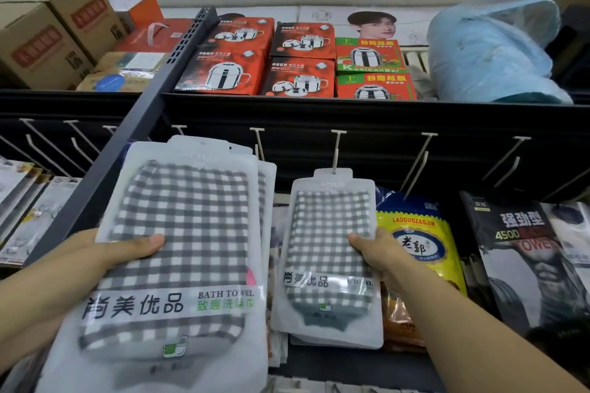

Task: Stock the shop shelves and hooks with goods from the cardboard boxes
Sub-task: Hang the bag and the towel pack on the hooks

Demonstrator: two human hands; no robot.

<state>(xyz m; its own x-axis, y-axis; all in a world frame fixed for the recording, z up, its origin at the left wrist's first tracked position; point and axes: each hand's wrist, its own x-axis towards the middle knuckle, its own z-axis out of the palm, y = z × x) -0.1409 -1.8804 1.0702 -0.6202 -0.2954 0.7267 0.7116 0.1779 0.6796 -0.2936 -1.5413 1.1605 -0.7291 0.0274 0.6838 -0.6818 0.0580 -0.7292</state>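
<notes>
Nearest the camera, a stack of bath towel packs (178, 252) is held in the left hand (127, 249), the thumb laid flat across the front of the top pack and the fingers hidden beneath the stack. Grey and white check cloth is seen through the clear pouches, and a label band with "BATH TOWEL" is printed low on the front.

Right of that stack, a single towel pack (330, 252) is hung by its top tab on a pale hook (336, 150), and its right edge is pinched by the right hand (380, 252), thumb on the front and fingers behind. More packs are seen behind this hung pack.

Just right of the hung pack, a yellow and blue packet (418, 242) is partly covered by the right hand, and further right a dark packet marked "450D" (523, 252) is displayed. Other hooks to either side of the hung pack carry nothing at their tips.

Above the hooks, a dark shelf (287, 102) is loaded with red pot boxes (265, 64); cardboard boxes (54, 38) are placed at its left end and a blue plastic-wrapped bundle (491, 48) at its right.
</notes>
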